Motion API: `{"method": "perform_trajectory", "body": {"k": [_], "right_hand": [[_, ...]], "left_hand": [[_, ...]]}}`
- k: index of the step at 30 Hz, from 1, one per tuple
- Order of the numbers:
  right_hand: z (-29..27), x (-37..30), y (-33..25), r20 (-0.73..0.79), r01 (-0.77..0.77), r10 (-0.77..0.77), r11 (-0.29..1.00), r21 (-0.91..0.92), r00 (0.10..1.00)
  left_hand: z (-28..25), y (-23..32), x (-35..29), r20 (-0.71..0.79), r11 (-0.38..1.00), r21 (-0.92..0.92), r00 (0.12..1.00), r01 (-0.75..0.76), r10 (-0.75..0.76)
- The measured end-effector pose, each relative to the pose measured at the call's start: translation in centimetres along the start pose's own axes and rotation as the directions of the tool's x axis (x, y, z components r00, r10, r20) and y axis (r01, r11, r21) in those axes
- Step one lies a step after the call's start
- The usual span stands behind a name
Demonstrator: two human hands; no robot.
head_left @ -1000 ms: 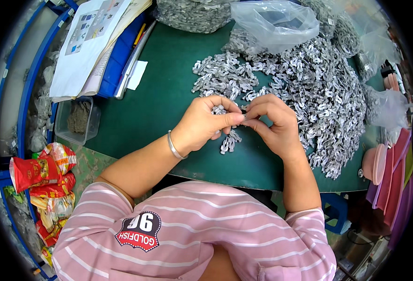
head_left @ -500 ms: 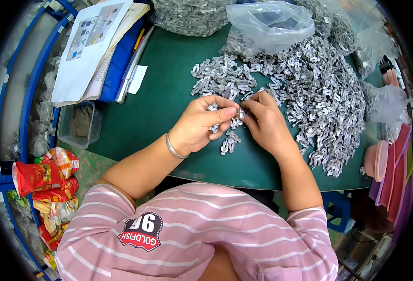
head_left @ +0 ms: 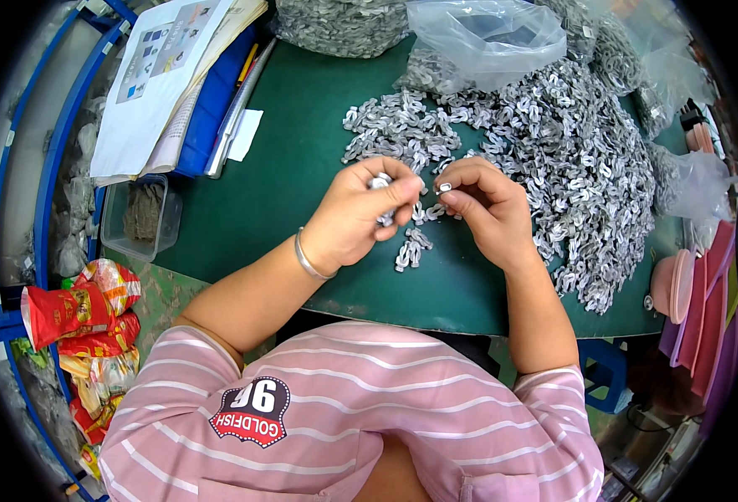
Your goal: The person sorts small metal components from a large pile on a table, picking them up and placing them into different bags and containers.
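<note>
A small silvery part (head_left: 444, 188) sits at the fingertips of the right hand (head_left: 492, 205), just above the green tabletop (head_left: 302, 125). The thumb and index finger pinch it between their tips, with next to no gap besides the part itself; the other fingers are bent and gathered behind the index finger.

The left hand (head_left: 360, 203) is just beside it, and a narrow gap separates the two sets of fingertips. Its fingers curl loosely around a handful of grey parts (head_left: 383, 219), which show between the thumb and the palm and again below the thumb. The thumb lies across toward the index finger, their tips close together; whether a separate part is caught between those tips is too small to tell. A plain bangle (head_left: 308, 258) circles the left wrist.

Below the gap between the hands, a little cluster of parts (head_left: 413, 249) lies on the tabletop. Beyond the fingers is a smaller pile (head_left: 398, 130) of similar pieces, and to the right a large heap (head_left: 586, 184) spreads widely. A clear plastic bag (head_left: 503, 54) stands open-mouthed at the heap's far side. Well to the left, papers (head_left: 155, 92) rest on a blue tray (head_left: 210, 125), near a clear plastic tub (head_left: 168, 222).
</note>
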State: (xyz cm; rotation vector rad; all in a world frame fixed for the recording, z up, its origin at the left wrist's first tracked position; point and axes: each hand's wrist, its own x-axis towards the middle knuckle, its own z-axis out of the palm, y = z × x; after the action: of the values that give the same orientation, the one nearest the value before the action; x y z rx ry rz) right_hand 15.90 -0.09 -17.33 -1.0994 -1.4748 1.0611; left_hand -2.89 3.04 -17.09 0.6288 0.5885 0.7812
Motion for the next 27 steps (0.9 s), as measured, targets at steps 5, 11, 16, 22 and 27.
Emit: {"method": "perform_trajectory", "body": {"k": [5, 11, 16, 22, 27], "right_hand": [[0.3, 0.4, -0.3, 0.086, 0.334, -0.323, 0.904, -0.266, 0.942], [0.7, 0.1, -0.8, -0.077, 0.292, -0.315, 0.93, -0.223, 0.946], [0.3, -0.2, -0.5, -0.118, 0.173, -0.185, 0.979, -0.103, 0.976], [-0.2, -0.2, -0.7, 0.182, 0.195, -0.113, 0.822, -0.536, 0.977], [-0.1, -0.2, -0.4, 0.21, 0.225, -0.119, 0.762, -0.607, 0.97]], "left_hand": [[0.7, -0.1, -0.3, -0.046, 0.957, 0.272, 0.995, 0.095, -0.086], [0.8, -0.2, -0.4, -0.051, 0.938, 0.339, 0.997, 0.075, -0.062], [0.9, -0.4, -0.4, -0.071, 0.924, 0.381, 0.997, 0.025, 0.002], [0.6, -0.8, -0.3, -0.026, 0.882, 0.454, 0.987, -0.128, 0.157], [0.1, 0.0, -0.2, 0.105, 0.997, -0.048, 0.992, -0.063, 0.068]]}}
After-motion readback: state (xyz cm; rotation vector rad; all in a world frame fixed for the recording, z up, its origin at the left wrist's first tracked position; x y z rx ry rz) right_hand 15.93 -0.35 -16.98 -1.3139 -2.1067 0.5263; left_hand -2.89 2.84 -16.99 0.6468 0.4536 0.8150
